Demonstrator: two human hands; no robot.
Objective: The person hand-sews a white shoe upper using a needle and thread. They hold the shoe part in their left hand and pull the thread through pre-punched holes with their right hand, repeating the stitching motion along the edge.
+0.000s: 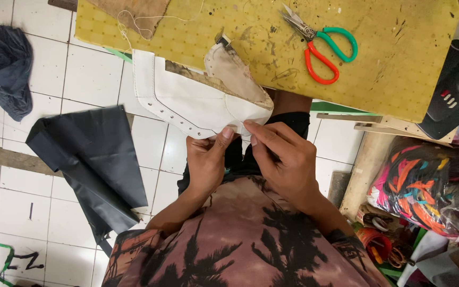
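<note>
You are pinching the lower edge of a white leather-like piece (187, 101), flat, angular, with a row of small punched holes, hanging off the yellow surface (389, 69). Your left hand (205, 162) and right hand (285, 165) are both closing their fingers on it. A beige lining (235, 74) is overlapping it; its far end is lying hidden beneath.

Scissors (322, 48) on board (389, 69); cut piece (197, 103) overhangs board edge, hands below.
</note>
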